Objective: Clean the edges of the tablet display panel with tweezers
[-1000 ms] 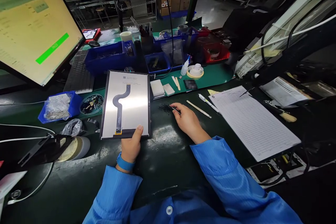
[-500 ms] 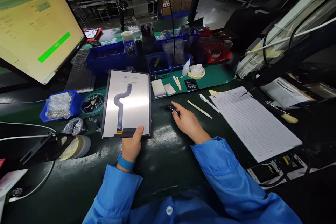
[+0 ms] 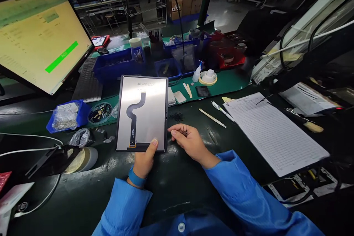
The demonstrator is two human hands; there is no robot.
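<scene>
My left hand [image 3: 145,160] grips the near edge of a silver display panel [image 3: 149,107], thumb on top; a dark flex cable [image 3: 135,116] snakes down its back to a small connector. My right hand [image 3: 188,142] hovers beside the panel's right near corner, fingers pinched on a small dark part [image 3: 184,130]. A scatter of tiny dark bits [image 3: 177,117] lies on the mat just beyond that hand. Both sleeves are blue, and a blue band sits on the left wrist.
A monitor [image 3: 41,33] with a green bar stands at left, a keyboard [image 3: 87,81] behind. Blue bins [image 3: 68,116], a round dish of small parts [image 3: 99,112], a tape roll [image 3: 83,156], a wooden stick [image 3: 212,118], a pen [image 3: 221,110] and a printed sheet [image 3: 273,132] surround the work spot.
My right hand drew back from the scatter of dark bits toward the panel's corner, now pinching a small part. The panel shifted slightly right and nearer in my left hand.
</scene>
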